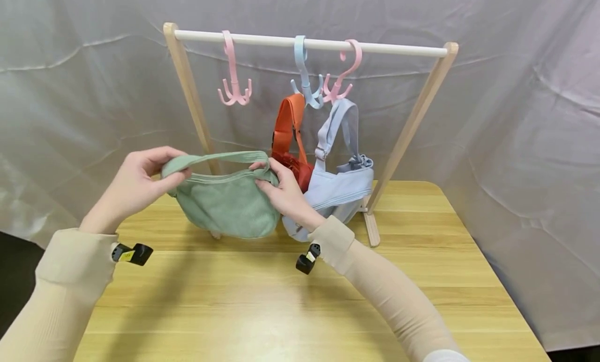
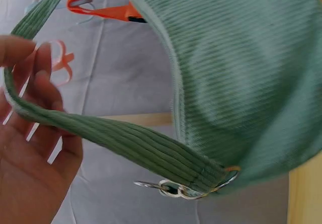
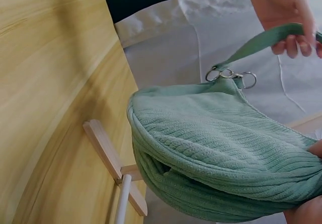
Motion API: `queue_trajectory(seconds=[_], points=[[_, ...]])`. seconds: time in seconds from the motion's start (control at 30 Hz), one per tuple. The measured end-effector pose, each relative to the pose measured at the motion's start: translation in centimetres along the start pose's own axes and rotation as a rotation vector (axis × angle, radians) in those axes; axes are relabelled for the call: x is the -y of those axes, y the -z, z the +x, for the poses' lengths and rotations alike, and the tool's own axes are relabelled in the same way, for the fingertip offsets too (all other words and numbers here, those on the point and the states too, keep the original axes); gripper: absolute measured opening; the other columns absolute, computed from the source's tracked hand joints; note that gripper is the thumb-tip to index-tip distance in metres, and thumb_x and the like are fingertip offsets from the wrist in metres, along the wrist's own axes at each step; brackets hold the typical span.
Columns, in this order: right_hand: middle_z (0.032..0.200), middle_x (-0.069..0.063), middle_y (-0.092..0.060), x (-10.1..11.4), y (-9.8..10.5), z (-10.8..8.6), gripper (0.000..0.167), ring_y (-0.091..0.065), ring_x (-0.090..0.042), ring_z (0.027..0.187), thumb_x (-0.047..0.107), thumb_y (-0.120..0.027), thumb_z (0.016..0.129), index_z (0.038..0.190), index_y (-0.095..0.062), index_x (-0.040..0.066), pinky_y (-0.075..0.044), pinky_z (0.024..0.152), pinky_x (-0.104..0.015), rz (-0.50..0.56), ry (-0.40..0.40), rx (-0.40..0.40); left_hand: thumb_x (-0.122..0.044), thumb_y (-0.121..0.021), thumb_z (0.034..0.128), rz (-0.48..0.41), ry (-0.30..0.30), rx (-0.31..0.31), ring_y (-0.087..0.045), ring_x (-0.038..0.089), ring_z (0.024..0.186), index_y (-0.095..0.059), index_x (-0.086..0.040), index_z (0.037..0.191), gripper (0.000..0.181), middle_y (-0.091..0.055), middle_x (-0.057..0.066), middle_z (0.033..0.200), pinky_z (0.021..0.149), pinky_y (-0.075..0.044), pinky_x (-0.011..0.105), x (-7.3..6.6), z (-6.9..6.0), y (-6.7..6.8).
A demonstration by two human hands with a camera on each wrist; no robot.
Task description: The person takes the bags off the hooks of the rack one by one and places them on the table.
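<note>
A green corduroy shoulder bag (image 1: 229, 206) is held up in front of the rack, above the table. My left hand (image 1: 133, 185) holds its strap (image 2: 115, 136), which runs through the curled fingers in the left wrist view. With thumb and fingers, my right hand (image 1: 290, 195) pinches the bag's upper right corner by the strap end. Metal rings (image 3: 224, 74) join the strap to the bag's other end. Behind my right hand hang an orange-red bag (image 1: 300, 169) and a pale blue bag (image 1: 328, 190), the latter partly hidden by that hand.
A rack with a white rail (image 1: 398, 49) and wooden legs (image 1: 412, 122) stands on the wooden table (image 1: 225, 310). From the rail hang a pink hook (image 1: 233, 75) at left, a blue hook (image 1: 303, 73) and another pink hook (image 1: 349, 70). Grey cloth (image 1: 94, 91) surrounds the table.
</note>
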State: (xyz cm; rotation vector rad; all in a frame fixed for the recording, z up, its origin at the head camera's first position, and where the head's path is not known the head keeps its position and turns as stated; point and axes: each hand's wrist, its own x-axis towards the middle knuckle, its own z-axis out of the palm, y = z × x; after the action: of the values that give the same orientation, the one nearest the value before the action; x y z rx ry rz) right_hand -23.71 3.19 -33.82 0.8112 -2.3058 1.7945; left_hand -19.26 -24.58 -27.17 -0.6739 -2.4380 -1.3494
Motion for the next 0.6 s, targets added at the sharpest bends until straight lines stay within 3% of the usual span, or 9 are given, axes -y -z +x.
queue_trajectory(seconds=[0.1,0.2,0.3,0.43,0.5,0.6], points=[[0.129,-0.012,-0.066,0.0,0.0,0.0,0.027,-0.06,-0.022,0.124,0.0,-0.061,0.096,0.123,-0.064,0.006,-0.045,0.109,-0.03,-0.003,0.006,-0.004,-0.003,-0.072,0.0893,0.053,0.02,0.07,-0.059,0.007,0.073,-0.072,-0.01,0.104,0.017,-0.066,-0.011,0.084,0.064,-0.046,0.018,0.2,-0.6,-0.2],[0.126,-0.011,-0.067,0.0,0.0,0.0,0.026,-0.062,-0.022,0.12,0.001,-0.062,0.096,0.122,-0.065,0.006,-0.046,0.107,-0.03,-0.01,0.009,-0.011,-0.006,-0.074,0.0891,0.073,0.036,0.102,-0.062,0.007,0.077,-0.072,-0.012,0.107,0.019,-0.067,-0.01,0.086,0.067,-0.046,0.018,0.4,-1.2,-0.3],[0.123,-0.012,-0.068,0.0,0.0,0.1,0.026,-0.063,-0.022,0.115,0.001,-0.063,0.095,0.121,-0.065,0.006,-0.048,0.104,-0.03,-0.001,0.014,-0.01,-0.007,-0.075,0.0892,0.052,0.041,0.112,-0.064,0.007,0.081,-0.072,-0.012,0.112,0.023,-0.07,-0.008,0.089,0.074,-0.048,0.016,0.7,-1.6,-0.4],[0.117,-0.014,-0.069,0.1,-0.1,0.1,0.025,-0.064,-0.022,0.109,-0.002,-0.064,0.093,0.118,-0.065,0.004,-0.049,0.102,-0.03,0.022,0.037,-0.004,-0.003,-0.071,0.0907,0.001,-0.001,0.14,-0.064,0.007,0.083,-0.07,-0.006,0.115,0.025,-0.071,-0.006,0.092,0.081,-0.048,0.013,1.1,-1.9,-0.4],[0.114,-0.014,-0.069,0.3,-0.2,0.1,0.024,-0.064,-0.021,0.107,-0.003,-0.064,0.092,0.115,-0.066,0.003,-0.049,0.101,-0.028,0.032,0.055,-0.005,-0.001,-0.069,0.0916,-0.018,-0.012,0.135,-0.063,0.006,0.084,-0.069,-0.005,0.116,0.024,-0.071,-0.007,0.094,0.082,-0.048,0.013,1.4,-2.0,-0.4],[0.112,-0.015,-0.07,0.5,-0.3,0.1,0.022,-0.064,-0.017,0.104,-0.006,-0.064,0.091,0.111,-0.068,0.003,-0.048,0.099,-0.024,0.052,0.081,-0.007,0.001,-0.068,0.0915,-0.022,-0.013,0.052,-0.063,0.005,0.085,-0.068,-0.004,0.116,0.025,-0.07,-0.013,0.095,0.08,-0.048,0.012,2.0,-2.2,-0.6]])
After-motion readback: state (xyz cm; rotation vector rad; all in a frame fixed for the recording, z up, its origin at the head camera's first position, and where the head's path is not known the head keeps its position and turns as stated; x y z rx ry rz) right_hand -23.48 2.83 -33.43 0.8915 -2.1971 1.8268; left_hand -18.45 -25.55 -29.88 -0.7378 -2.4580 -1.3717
